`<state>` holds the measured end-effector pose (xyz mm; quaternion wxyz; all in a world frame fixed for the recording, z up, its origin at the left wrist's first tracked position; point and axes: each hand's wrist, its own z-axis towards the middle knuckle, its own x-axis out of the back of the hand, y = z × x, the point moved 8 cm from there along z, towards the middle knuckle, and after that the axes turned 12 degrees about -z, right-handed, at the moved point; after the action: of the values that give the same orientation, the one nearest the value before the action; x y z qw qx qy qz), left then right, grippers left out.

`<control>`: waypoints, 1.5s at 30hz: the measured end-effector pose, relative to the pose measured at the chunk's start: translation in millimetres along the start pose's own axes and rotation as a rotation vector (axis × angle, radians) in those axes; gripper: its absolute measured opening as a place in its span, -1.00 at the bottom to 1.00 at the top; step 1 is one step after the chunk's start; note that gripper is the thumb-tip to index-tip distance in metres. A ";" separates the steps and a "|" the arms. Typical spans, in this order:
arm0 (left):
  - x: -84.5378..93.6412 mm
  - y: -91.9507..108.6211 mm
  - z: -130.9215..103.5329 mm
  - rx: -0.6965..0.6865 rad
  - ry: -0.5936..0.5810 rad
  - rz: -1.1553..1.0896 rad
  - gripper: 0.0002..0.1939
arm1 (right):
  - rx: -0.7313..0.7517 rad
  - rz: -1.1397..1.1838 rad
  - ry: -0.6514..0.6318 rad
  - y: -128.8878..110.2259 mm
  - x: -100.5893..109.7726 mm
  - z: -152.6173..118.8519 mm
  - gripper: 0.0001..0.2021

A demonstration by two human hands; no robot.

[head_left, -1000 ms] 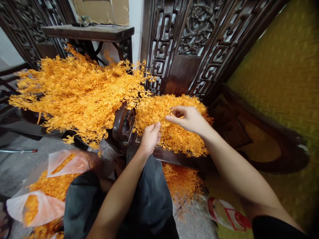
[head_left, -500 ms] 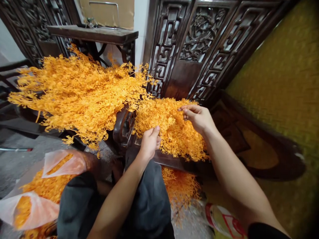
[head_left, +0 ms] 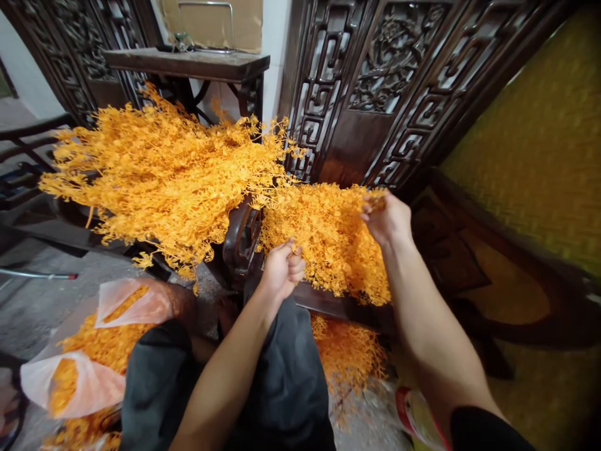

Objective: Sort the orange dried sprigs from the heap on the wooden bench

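A dense pile of orange artificial sprigs [head_left: 323, 238] lies on the dark wooden seat [head_left: 328, 302] in front of me. My left hand [head_left: 283, 270] is closed at the pile's near left edge, thumb over curled fingers. A speck of orange shows at its thumb, but what it grips is hidden. Over the far right of the pile, my right hand [head_left: 390, 219] is closed with its fingers bent round a small orange sprig [head_left: 375, 203]. A larger heap of long orange sprigs [head_left: 164, 169] spreads across to the left, beyond the carved armrest [head_left: 238, 241].
Clear plastic bags [head_left: 89, 383] with orange pieces sit on the floor at lower left. More orange sprigs [head_left: 350, 354] hang below the seat. Carved wooden panels [head_left: 359, 144] and a small shelf [head_left: 188, 62] stand behind. A red-labelled container [head_left: 413, 410] is at lower right.
My right hand has shifted right and turned, and a small orange sprig now shows in its fingers. My left hand stays near the same spot, its thumb more curled. The view has swung slightly left.
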<state>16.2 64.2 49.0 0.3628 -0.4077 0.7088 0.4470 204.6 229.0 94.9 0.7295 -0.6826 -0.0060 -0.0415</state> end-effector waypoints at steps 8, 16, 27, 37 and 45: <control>-2.3 -2.3 9.4 0.149 -0.044 -0.164 -0.68 | -0.187 0.258 -0.176 27.1 -32.8 -48.4 -0.80; -4.9 -1.7 9.1 0.119 -0.051 -0.138 -0.61 | -0.194 0.249 -0.417 11.2 -80.7 -77.9 -0.57; -7.1 -6.8 3.4 0.217 -0.111 -0.228 -0.70 | -0.108 0.128 -0.262 19.0 -56.0 -78.9 -0.64; -5.1 -15.4 3.3 0.266 -0.039 -0.238 -0.72 | 0.004 0.202 0.086 27.4 -64.5 -56.6 -0.49; -3.9 -4.6 7.5 0.247 -0.077 -0.310 -0.76 | -0.100 0.235 -0.279 32.4 -76.3 -87.7 -0.58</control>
<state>23.0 70.9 48.4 0.5012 -0.4471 0.6726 0.3106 126.7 147.7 51.7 0.6866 -0.7132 -0.0254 0.1388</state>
